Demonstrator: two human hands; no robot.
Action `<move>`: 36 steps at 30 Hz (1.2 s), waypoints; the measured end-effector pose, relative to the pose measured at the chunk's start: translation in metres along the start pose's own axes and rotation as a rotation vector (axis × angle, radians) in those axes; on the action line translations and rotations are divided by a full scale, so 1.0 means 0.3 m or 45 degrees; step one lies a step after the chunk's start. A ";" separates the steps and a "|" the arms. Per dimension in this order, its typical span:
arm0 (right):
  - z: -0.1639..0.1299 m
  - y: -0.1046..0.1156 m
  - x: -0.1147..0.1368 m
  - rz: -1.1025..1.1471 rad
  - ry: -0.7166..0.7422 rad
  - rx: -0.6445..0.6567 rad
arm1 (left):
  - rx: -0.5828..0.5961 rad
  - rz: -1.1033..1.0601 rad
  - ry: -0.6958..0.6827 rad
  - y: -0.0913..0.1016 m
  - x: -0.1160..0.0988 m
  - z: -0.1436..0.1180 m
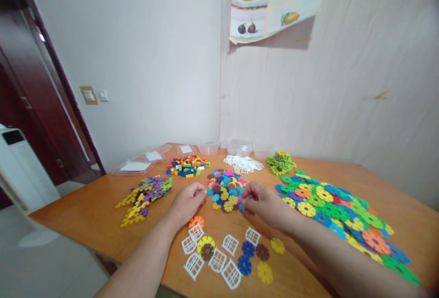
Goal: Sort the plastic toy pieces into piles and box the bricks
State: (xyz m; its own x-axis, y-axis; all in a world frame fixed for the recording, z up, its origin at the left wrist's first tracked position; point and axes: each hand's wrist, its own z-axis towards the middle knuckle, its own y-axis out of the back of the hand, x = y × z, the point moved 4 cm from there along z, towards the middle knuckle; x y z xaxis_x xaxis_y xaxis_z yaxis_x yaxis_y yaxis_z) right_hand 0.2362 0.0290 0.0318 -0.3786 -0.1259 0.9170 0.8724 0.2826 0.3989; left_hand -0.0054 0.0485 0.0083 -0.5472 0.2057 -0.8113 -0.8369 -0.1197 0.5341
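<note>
My left hand (190, 201) is closed, its fingertips pressed together at the left edge of a pile of small notched discs (224, 192) in blue, yellow, brown and pink. On the opposite side of the pile, my right hand (258, 201) is also closed in a pinch. Whatever either hand holds is hidden by the fingers. Nearer to me lie several white lattice window pieces (217, 260), an orange disc (196, 222), a yellow disc (205, 241) under a brown one (207, 252), and two dark blue discs (248, 249).
Larger colourful notched discs (338, 211) spread over the right of the wooden table (103, 206). Interlocking purple and yellow pieces (146, 197) lie left. Behind are small bricks (188, 166), white lattice pieces (243, 163), green pieces (281, 163) and clear plastic tubs (239, 146).
</note>
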 end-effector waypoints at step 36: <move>-0.118 0.002 0.047 -0.545 0.027 0.584 | 0.004 0.015 -0.013 -0.001 0.022 0.007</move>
State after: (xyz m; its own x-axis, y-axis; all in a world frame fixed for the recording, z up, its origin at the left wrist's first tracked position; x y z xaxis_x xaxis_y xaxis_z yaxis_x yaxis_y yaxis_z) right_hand 0.2424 -0.0064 0.0450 -0.6548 -0.3355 0.6773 0.4213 0.5820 0.6956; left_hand -0.0088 0.0519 0.0031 -0.5571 0.2140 -0.8024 -0.8302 -0.1189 0.5447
